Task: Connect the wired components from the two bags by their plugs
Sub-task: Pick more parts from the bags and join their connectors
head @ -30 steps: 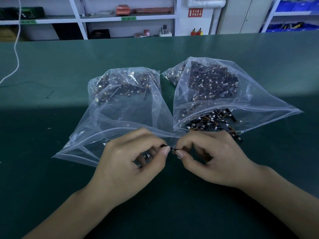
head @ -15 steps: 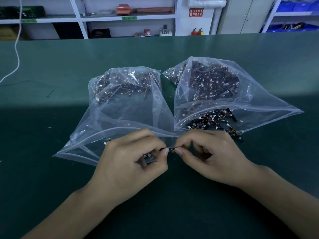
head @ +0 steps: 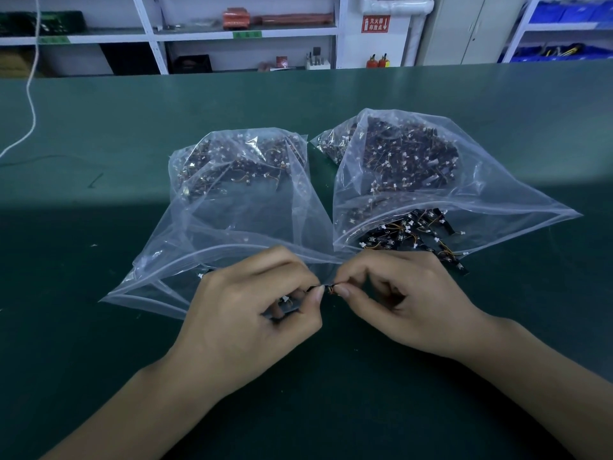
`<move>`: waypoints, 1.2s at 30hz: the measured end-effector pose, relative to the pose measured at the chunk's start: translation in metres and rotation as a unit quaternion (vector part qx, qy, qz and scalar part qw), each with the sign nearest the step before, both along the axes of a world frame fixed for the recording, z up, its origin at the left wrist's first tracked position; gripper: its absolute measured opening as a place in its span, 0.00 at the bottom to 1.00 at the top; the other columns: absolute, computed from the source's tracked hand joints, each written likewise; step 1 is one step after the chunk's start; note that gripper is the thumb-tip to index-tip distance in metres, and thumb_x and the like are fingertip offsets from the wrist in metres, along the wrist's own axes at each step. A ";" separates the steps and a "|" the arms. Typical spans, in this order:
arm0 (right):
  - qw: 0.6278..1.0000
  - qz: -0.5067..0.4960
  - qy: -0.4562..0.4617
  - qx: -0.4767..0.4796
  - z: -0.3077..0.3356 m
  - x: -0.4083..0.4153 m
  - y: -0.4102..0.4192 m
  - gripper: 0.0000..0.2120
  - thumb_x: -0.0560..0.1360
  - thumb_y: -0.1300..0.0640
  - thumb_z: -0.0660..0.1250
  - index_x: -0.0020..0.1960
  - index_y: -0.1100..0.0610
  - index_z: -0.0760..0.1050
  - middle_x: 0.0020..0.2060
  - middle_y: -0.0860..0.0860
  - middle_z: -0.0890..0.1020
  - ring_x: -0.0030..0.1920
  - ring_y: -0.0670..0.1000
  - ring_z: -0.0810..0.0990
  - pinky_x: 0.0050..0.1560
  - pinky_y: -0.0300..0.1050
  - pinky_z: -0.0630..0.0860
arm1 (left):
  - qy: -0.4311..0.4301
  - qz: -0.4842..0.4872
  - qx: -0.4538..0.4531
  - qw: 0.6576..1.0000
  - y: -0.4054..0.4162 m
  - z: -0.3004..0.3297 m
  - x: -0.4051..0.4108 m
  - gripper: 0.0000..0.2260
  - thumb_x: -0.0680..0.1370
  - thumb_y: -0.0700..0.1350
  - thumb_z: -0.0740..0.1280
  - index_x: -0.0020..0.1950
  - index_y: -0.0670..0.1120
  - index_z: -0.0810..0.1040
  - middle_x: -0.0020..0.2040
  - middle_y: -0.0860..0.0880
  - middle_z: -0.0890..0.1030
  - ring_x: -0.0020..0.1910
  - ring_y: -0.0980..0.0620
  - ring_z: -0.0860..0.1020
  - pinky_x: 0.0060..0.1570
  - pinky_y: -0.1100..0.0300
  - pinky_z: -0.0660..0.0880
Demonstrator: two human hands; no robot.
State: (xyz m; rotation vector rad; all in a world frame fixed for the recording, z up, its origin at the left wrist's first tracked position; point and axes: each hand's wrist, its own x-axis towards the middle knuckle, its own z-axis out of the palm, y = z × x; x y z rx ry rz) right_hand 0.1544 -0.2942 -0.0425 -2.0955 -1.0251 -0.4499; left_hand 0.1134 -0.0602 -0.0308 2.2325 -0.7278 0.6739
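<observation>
On the green bench, at 6 o'clock from 2 clear plastic bags, both hands meet over a tiny wired part. The left hand pinches a small dark plug piece between thumb and forefinger, its other fingers curled around a further white-plugged part in the palm. The right hand pinches the mating plug the same way; the 2 plug ends touch or nearly touch between the fingertips, too small to tell which. The left bag lies at 11 o'clock from the hands, its open mouth just beside the left knuckles. The right bag lies at 1 o'clock, and dark strips with orange wires spill from its mouth, just beyond the right hand.
</observation>
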 end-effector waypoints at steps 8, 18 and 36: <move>0.998 -0.059 0.001 -0.019 0.009 0.009 -0.017 0.02 0.77 0.58 0.71 0.46 0.52 0.79 0.35 0.31 0.73 0.28 0.44 0.70 0.34 0.34 0.66 | -0.035 0.029 0.019 0.999 0.003 0.003 0.001 0.11 0.83 0.50 0.71 0.43 0.47 0.86 0.44 0.56 0.82 0.45 0.51 0.82 0.45 0.51 0.77; 0.946 -0.314 0.047 -0.067 0.000 0.033 -0.040 0.05 0.75 0.54 0.68 0.40 0.49 0.74 0.28 0.42 0.75 0.32 0.44 0.75 0.36 0.43 0.66 | -0.041 0.044 0.055 0.997 0.006 0.000 0.006 0.08 0.82 0.47 0.72 0.44 0.50 0.86 0.47 0.59 0.82 0.51 0.53 0.81 0.55 0.52 0.74; 0.964 -0.266 0.007 0.004 -0.002 0.024 -0.025 0.04 0.76 0.53 0.72 0.42 0.47 0.81 0.28 0.43 0.76 0.32 0.46 0.76 0.35 0.40 0.70 | 0.097 0.122 0.193 0.969 0.026 0.001 0.012 0.07 0.77 0.61 0.71 0.46 0.59 0.81 0.38 0.61 0.76 0.40 0.58 0.75 0.36 0.59 0.73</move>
